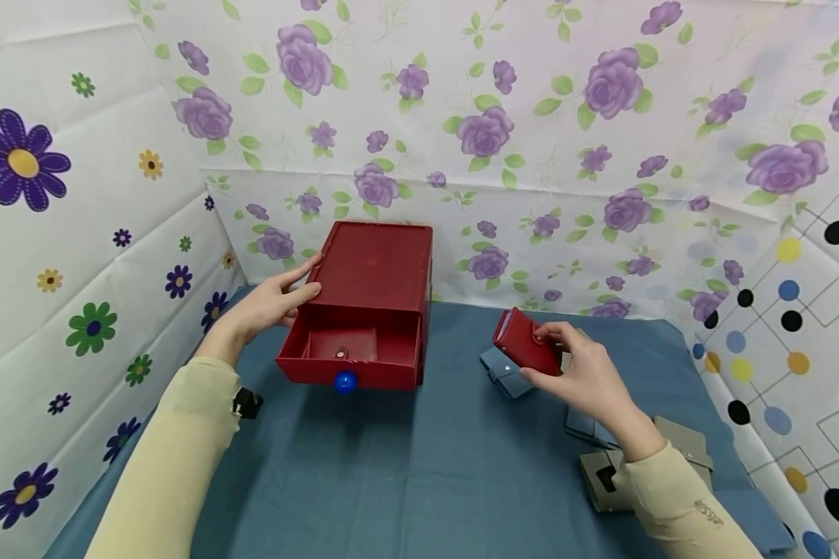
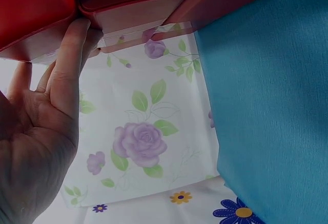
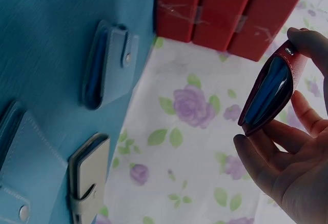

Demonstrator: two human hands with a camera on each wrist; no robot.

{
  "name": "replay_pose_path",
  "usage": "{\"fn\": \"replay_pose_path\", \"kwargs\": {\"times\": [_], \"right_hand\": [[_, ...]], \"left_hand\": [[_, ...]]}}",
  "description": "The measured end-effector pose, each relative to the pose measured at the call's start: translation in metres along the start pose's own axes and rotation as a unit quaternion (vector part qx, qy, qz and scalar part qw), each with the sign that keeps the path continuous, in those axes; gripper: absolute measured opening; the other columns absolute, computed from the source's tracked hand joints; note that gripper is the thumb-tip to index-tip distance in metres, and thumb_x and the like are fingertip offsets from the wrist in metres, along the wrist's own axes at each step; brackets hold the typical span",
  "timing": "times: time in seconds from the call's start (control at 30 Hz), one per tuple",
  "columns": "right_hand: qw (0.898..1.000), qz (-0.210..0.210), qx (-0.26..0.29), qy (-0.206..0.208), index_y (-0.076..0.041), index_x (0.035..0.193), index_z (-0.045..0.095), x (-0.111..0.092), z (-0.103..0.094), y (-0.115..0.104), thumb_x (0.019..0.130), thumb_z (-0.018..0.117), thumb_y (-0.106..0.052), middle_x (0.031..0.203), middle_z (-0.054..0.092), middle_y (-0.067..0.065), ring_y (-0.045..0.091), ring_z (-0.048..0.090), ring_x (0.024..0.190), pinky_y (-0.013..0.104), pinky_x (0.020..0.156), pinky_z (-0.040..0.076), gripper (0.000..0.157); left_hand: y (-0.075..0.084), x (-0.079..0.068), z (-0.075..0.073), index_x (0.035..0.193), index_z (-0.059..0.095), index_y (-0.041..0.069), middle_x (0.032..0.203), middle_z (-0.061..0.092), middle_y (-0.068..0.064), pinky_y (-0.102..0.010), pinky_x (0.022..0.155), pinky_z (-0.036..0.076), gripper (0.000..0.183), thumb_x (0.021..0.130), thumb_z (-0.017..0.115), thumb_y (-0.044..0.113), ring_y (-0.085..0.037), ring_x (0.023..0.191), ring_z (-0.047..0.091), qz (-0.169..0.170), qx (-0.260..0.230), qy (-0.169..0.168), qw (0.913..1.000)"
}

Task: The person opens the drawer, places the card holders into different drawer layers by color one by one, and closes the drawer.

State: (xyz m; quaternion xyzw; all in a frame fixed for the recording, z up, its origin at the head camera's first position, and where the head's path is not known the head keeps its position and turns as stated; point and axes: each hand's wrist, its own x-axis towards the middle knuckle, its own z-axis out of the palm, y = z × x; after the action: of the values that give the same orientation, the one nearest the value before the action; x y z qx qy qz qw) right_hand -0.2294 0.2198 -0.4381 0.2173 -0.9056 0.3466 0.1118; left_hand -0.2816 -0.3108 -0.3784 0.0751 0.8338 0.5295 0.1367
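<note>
A red box (image 1: 377, 268) with a blue-knobbed drawer (image 1: 400, 365) pulled out stands left of centre on the blue cloth. A flat red wallet (image 1: 342, 343) with a snap lies inside the drawer. My left hand (image 1: 269, 303) rests on the box's left side, its fingers (image 2: 72, 55) reaching straight against the red wall. With thumb and fingers, my right hand (image 1: 587, 365) pinches a small red card wallet (image 1: 527, 341), raised at the right. Its open edge shows blue sleeves inside in the right wrist view. Below it lies a light blue snap wallet (image 1: 505, 374).
Near my right forearm lie another blue wallet (image 1: 587, 428), a beige wallet (image 1: 601, 480) with a strap, and a second beige one (image 1: 685, 444) partly behind the sleeve. Flower-printed sheets (image 1: 391, 140) stand behind and to the left; a dotted sheet (image 1: 797, 334) is at the right.
</note>
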Motion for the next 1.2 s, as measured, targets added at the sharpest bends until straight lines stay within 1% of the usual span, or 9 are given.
{"fn": "replay_pose_path", "kwargs": {"times": [0.2, 0.4, 0.57, 0.77, 1.0, 1.2], "right_hand": [[1.000, -0.012, 0.002, 0.003, -0.013, 0.134, 0.060, 0.001, 0.001, -0.010, 0.084, 0.095, -0.028, 0.132, 0.066, 0.012, 0.038, 0.070, 0.111, 0.054, 0.083, 0.063, 0.063], [0.999, -0.033, -0.001, 0.008, -0.014, 0.134, 0.061, 0.002, 0.002, -0.019, 0.084, 0.096, -0.029, 0.130, 0.068, 0.009, 0.034, 0.070, 0.108, 0.053, 0.081, 0.063, 0.063], [0.999, -0.049, 0.020, 0.002, -0.014, 0.133, 0.061, 0.003, 0.002, -0.030, 0.083, 0.096, -0.025, 0.130, 0.069, 0.007, 0.031, 0.072, 0.109, 0.050, 0.083, 0.064, 0.062], [0.998, -0.058, 0.040, -0.002, -0.013, 0.133, 0.061, 0.001, 0.004, -0.040, 0.083, 0.096, -0.021, 0.131, 0.069, 0.006, 0.026, 0.072, 0.108, 0.047, 0.087, 0.063, 0.062], [0.997, -0.064, 0.036, -0.007, -0.014, 0.134, 0.062, 0.004, 0.005, -0.047, 0.082, 0.097, -0.028, 0.132, 0.069, 0.003, 0.021, 0.070, 0.108, 0.046, 0.089, 0.063, 0.064], [0.997, -0.071, 0.029, -0.016, -0.017, 0.133, 0.063, 0.009, 0.004, -0.057, 0.081, 0.098, -0.033, 0.132, 0.070, 0.000, 0.019, 0.069, 0.107, 0.042, 0.084, 0.063, 0.064]], "left_hand": [[0.001, -0.001, 0.001, 0.169, 0.019, 0.050, 0.156, 0.052, -0.023, -0.048, 0.093, 0.062, 0.073, 0.108, 0.060, 0.054, -0.031, 0.114, 0.074, 0.000, 0.001, 0.001, 1.0000], [0.002, -0.001, 0.001, 0.170, 0.018, 0.047, 0.157, 0.050, -0.025, -0.052, 0.095, 0.061, 0.074, 0.109, 0.060, 0.052, -0.033, 0.113, 0.074, 0.001, -0.001, 0.002, 1.0000], [0.001, -0.001, 0.000, 0.170, 0.018, 0.048, 0.158, 0.049, -0.025, -0.053, 0.096, 0.060, 0.074, 0.109, 0.060, 0.051, -0.033, 0.114, 0.073, -0.001, -0.004, 0.000, 1.0000], [0.001, 0.000, 0.000, 0.169, 0.020, 0.051, 0.155, 0.053, -0.022, -0.047, 0.094, 0.062, 0.073, 0.107, 0.060, 0.055, -0.031, 0.113, 0.074, -0.005, 0.000, 0.003, 1.0000], [0.001, 0.000, -0.001, 0.169, 0.020, 0.051, 0.155, 0.053, -0.023, -0.048, 0.094, 0.061, 0.073, 0.108, 0.060, 0.055, -0.031, 0.114, 0.074, -0.003, 0.001, 0.003, 1.0000], [0.000, -0.001, 0.000, 0.169, 0.019, 0.050, 0.157, 0.052, -0.023, -0.051, 0.096, 0.060, 0.073, 0.108, 0.059, 0.055, -0.033, 0.117, 0.073, -0.002, 0.001, 0.000, 1.0000]]}}
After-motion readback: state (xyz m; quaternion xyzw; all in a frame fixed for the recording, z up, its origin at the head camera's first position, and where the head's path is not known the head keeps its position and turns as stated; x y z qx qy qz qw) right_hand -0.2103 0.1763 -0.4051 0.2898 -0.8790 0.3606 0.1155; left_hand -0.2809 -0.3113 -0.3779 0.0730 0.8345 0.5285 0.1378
